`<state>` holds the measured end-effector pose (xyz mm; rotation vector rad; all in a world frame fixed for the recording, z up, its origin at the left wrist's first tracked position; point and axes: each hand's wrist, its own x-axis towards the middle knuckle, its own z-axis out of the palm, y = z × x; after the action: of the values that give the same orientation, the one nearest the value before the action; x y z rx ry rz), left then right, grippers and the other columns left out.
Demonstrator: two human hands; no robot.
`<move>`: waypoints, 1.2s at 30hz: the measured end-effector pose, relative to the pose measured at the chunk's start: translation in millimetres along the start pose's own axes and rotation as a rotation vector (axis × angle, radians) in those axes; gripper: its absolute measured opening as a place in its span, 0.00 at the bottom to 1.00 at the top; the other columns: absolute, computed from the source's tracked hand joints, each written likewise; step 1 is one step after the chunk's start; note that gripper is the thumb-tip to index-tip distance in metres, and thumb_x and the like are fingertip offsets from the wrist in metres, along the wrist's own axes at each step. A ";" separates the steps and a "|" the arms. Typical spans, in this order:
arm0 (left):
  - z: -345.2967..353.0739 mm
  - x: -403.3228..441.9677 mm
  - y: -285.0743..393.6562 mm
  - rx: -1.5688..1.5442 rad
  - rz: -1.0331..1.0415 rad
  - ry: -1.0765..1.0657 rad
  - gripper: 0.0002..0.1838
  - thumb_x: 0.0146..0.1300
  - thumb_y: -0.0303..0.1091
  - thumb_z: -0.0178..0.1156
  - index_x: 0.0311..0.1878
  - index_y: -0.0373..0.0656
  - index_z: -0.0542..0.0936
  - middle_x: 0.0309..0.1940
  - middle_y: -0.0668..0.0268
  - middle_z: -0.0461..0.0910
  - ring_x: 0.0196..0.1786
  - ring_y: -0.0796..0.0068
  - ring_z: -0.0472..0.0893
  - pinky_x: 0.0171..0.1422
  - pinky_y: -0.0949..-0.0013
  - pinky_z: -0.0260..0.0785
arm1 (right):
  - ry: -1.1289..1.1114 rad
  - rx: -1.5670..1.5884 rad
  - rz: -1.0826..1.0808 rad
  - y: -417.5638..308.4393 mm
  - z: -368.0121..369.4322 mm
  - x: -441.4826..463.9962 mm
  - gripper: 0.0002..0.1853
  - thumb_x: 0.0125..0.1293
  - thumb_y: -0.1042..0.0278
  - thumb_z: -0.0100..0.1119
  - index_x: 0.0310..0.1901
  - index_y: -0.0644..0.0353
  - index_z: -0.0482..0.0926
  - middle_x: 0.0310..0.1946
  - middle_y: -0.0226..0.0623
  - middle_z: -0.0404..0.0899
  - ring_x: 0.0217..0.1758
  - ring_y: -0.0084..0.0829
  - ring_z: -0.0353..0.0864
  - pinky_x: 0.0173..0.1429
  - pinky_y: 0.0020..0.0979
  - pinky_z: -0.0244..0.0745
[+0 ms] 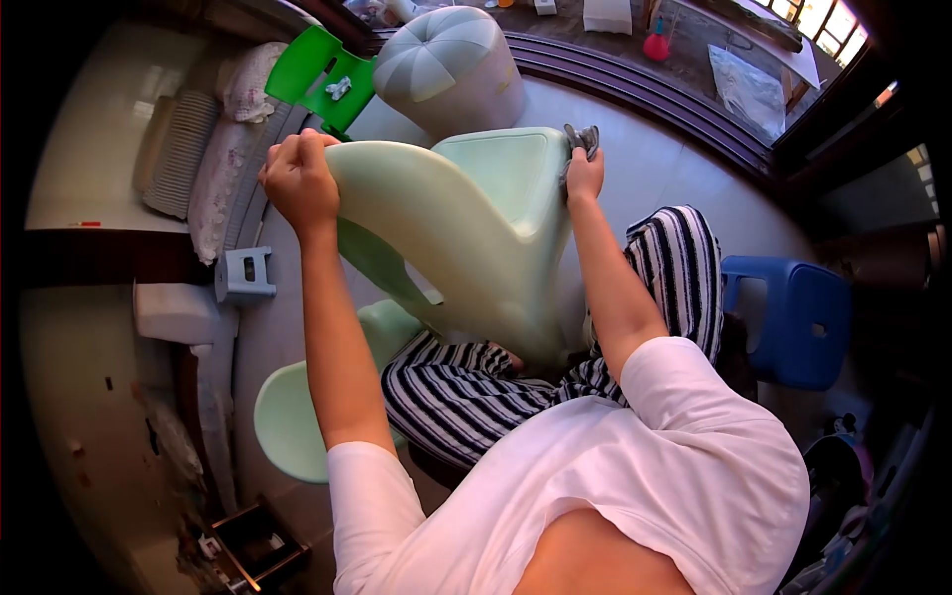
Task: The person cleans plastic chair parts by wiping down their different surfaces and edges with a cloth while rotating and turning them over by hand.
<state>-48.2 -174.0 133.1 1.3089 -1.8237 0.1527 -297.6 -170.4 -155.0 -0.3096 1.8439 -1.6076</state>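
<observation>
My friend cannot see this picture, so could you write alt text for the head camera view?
A person in striped trousers grips a pale green plastic chair with the left hand, while the right hand holds a grey cloth against its edge. Beyond stand a round pouffe and a bright green chair; a blue stool is to the right.

A round pouf stands on pale flooring.

Upper left, the left hand wraps the pale chair, fingertips out of sight! Upper centre, a cloth hides some right-hand fingers; the bottom edge crops the shirt; the bright-green chair's little object? Unreadable.
</observation>
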 end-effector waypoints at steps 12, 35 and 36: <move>31.7 -91.6 -10.9 -0.071 0.199 0.067 0.18 0.60 0.33 0.45 0.16 0.44 0.77 0.18 0.70 0.77 0.32 0.72 0.74 0.55 0.67 0.59 | -0.015 0.047 -0.171 7.7 11.3 -28.7 0.11 0.61 0.66 0.51 0.46 0.55 0.75 0.31 0.41 0.77 0.35 0.39 0.76 0.45 0.37 0.69; 20.0 -129.4 -39.0 0.155 -0.015 -0.092 0.19 0.60 0.32 0.56 0.13 0.49 0.66 0.10 0.78 0.66 0.24 0.76 0.68 0.50 0.69 0.58 | 0.054 -0.592 -0.721 74.0 16.7 -11.9 0.28 0.58 0.71 0.59 0.61 0.51 0.65 0.69 0.48 0.57 0.69 0.53 0.59 0.70 0.45 0.58; 19.7 -130.1 -38.8 0.168 -0.021 -0.095 0.19 0.60 0.32 0.56 0.13 0.49 0.66 0.10 0.79 0.66 0.23 0.76 0.68 0.50 0.69 0.59 | 0.041 -0.477 -0.678 84.1 10.2 -35.4 0.29 0.58 0.72 0.59 0.62 0.52 0.63 0.69 0.52 0.55 0.69 0.55 0.59 0.70 0.45 0.58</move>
<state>-17.5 -108.8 16.3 1.4736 -1.9105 0.2406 -244.4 -139.9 -223.4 -1.2271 2.2883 -1.5479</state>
